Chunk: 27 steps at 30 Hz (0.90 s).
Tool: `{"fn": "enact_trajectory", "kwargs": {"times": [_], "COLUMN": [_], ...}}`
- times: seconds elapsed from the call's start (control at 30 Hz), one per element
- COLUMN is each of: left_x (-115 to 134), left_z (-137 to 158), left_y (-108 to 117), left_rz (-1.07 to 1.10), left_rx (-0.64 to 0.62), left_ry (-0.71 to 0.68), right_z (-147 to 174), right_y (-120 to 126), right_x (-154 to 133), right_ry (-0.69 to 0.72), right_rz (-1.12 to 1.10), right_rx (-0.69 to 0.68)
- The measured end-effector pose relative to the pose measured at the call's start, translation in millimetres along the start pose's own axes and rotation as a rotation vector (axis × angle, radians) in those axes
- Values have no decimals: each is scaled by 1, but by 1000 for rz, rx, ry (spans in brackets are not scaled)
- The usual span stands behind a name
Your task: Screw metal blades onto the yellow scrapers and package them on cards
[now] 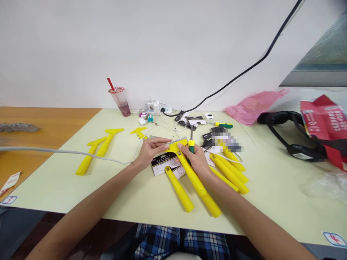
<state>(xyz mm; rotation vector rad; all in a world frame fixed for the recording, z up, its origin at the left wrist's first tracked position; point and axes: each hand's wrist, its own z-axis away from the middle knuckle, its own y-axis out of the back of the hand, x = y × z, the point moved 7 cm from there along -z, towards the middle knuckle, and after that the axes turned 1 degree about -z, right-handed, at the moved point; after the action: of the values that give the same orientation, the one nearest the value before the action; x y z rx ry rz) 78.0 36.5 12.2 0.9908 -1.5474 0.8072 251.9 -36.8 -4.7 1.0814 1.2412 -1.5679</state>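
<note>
A yellow scraper (191, 174) with a flat metal blade along its wide head is between my two hands, its long handle slanting toward the table's front edge. My left hand (149, 153) pinches the left end of the head between thumb and fingers. At the other end, my right hand (200, 161) has its thumb on the head, and a screwdriver (191, 145) with a green and yellow handle is tucked in the same hand, shaft upward. Below lie a loose yellow handle (179, 189) and black-and-white packaging cards (159, 168), partly hidden.
Several yellow handles (230, 173) lie right of my hands; two yellow scrapers (108, 141) lie left. Another screwdriver (223, 125), a power strip (166, 109) and a drink cup (121, 102) are toward the wall. A white cable (108, 158) crosses the left side. A pink bag (252, 106) sits back right.
</note>
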Motion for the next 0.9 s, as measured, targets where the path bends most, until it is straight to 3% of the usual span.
{"fn": "enact_trajectory", "kwargs": {"times": [0.53,0.6,0.73,0.77,0.8,0.83,0.9], "left_x": [10,22,68,73,75,75,87], "left_z": [-1,1,31,43,59,83,129], "left_y": [-1,-2,-3,-16,-42,-75,-117], "left_rz": [-44,-85,-89,-15,79,156,207], "left_rx": [-48,-74,90,-7,-242,-582,-855], "left_ry": [-58,-134,-355,-306,-194,-57,-1], "right_z": [4,6,7,7,6,5,3], "right_y": [-9,-10,-7,-5,-4,-2,0], "right_x": [-5,-8,-18,-20,-21,-23,-24], "right_ry": [27,28,50,59,67,76,93], "right_rz": [-104,-112,-185,-206,-227,-250,-293], "right_rx": [-148,-138,-88,-74,-62,-53,-59]}}
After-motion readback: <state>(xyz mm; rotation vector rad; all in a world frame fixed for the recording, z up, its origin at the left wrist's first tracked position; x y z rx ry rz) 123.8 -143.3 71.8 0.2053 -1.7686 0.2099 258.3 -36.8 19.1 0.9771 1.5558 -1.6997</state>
